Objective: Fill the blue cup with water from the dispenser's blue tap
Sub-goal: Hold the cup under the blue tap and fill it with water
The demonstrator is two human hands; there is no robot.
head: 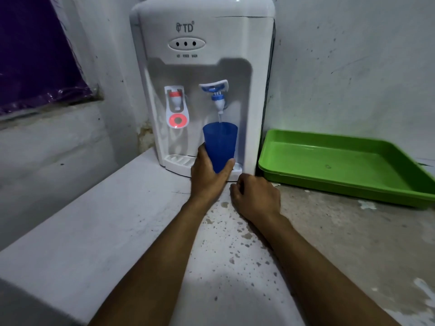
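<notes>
The blue cup is standing upright under the blue tap, in the dispenser's recess, its base hidden behind the hand so that contact with the drip tray cannot be confirmed. A thin stream of water is falling from the spout into the cup's mouth, and the tap's lever is sitting tilted up with no hand on it, so the filling appears to be under way rather than finished. The left hand is wrapping the lower part of the cup, thumb on one side and fingers on the other, holding it steady. The right hand is resting loosely curled on the counter just in front of the dispenser's base, gripping nothing.

What remains, judging from this, is to let the cup fill, shut the tap off and take the cup away. The water level inside is not readable: the cup is seen from the side and its wall is too dark to show a line. The red tap beside it is untouched. A green tray is lying empty to the right, its far edge cut off by the frame. Dark specks on the counter may be drips or stains; it is hard to tell.
</notes>
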